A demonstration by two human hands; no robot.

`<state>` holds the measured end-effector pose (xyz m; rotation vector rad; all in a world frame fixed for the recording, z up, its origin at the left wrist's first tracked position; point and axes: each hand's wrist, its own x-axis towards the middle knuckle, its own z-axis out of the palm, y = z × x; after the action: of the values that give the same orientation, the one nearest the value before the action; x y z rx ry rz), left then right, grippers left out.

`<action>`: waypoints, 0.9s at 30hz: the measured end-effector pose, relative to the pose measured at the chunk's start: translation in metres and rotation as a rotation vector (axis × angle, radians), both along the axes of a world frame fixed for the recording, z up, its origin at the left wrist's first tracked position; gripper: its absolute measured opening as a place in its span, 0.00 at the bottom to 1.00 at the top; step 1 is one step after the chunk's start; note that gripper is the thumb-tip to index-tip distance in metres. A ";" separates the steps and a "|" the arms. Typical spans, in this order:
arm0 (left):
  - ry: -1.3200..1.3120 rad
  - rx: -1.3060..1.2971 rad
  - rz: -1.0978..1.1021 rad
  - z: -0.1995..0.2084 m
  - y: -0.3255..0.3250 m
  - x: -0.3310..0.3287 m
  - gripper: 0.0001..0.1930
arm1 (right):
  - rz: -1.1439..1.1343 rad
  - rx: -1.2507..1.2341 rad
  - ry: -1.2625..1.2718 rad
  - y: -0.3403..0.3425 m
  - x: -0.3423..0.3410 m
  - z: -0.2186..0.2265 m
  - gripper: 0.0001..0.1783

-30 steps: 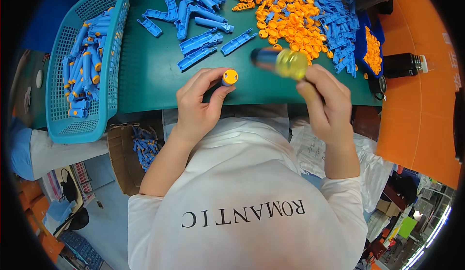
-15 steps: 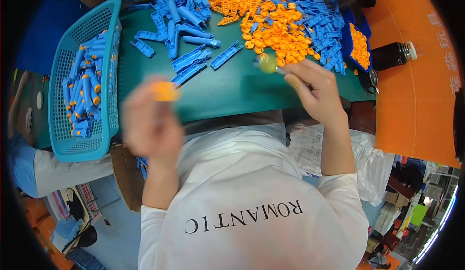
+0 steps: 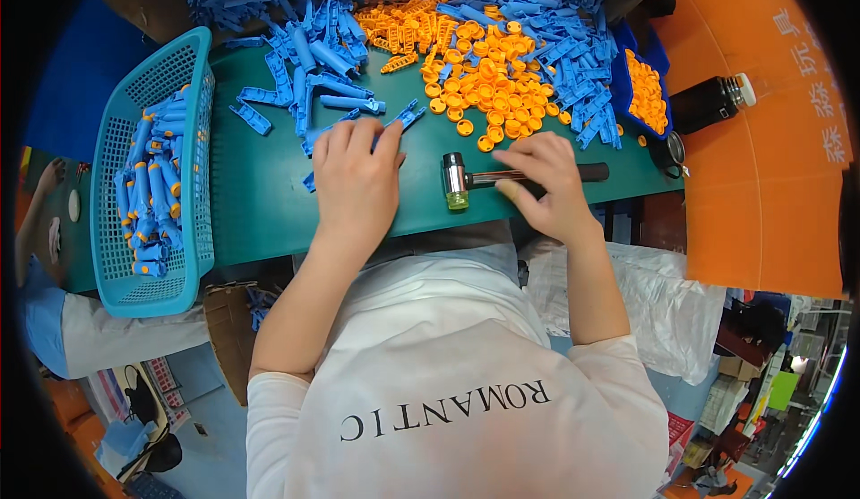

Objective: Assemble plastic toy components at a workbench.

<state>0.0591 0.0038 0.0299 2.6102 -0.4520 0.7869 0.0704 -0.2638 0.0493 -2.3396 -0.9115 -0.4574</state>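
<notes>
My left hand (image 3: 356, 176) reaches over blue plastic half-shells (image 3: 410, 115), thumb and fingers apart around them; its fingertips are partly hidden. A small mallet (image 3: 455, 176) with a black and a clear yellow-green face lies on the green table. My right hand (image 3: 548, 185) is over its dark handle, thumb and forefinger apart, with a yellowish wrap on the thumb. Whether a finger still touches the handle is hard to see. Beyond the mallet, round orange caps (image 3: 493, 87) lie in a loose pile.
At the left stands a teal basket (image 3: 204, 185) of blue tubes with orange ends. Ribbed orange parts (image 3: 399, 29) and more blue shells (image 3: 582, 78) spread across the back. A blue bin (image 3: 665, 69) of orange parts and a black bottle (image 3: 708, 103) are at the right.
My left hand has moved right and forward onto the blue shells, and the orange piece it held is gone from it. The mallet, held in my right hand before, now lies on the table.
</notes>
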 end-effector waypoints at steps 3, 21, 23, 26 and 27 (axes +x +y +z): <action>0.067 0.067 0.033 -0.001 -0.009 -0.011 0.15 | -0.163 0.175 0.112 0.004 0.007 0.002 0.12; 0.200 0.101 -0.320 0.020 0.036 -0.023 0.18 | 0.177 -0.337 -0.248 0.115 0.158 -0.013 0.12; 0.217 0.090 -0.290 0.022 0.039 -0.029 0.18 | 0.206 -0.349 -0.196 0.115 0.158 -0.014 0.12; 0.244 0.050 -0.221 0.017 0.040 -0.036 0.19 | 0.247 -0.343 -0.164 0.106 0.153 -0.015 0.12; 0.254 0.026 -0.184 0.015 0.040 -0.038 0.20 | 0.255 -0.323 -0.186 0.101 0.149 -0.014 0.13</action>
<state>0.0212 0.0436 0.0448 2.5988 -0.6178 0.3863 0.2197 -0.1629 0.0349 -2.4433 -1.4452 -0.4548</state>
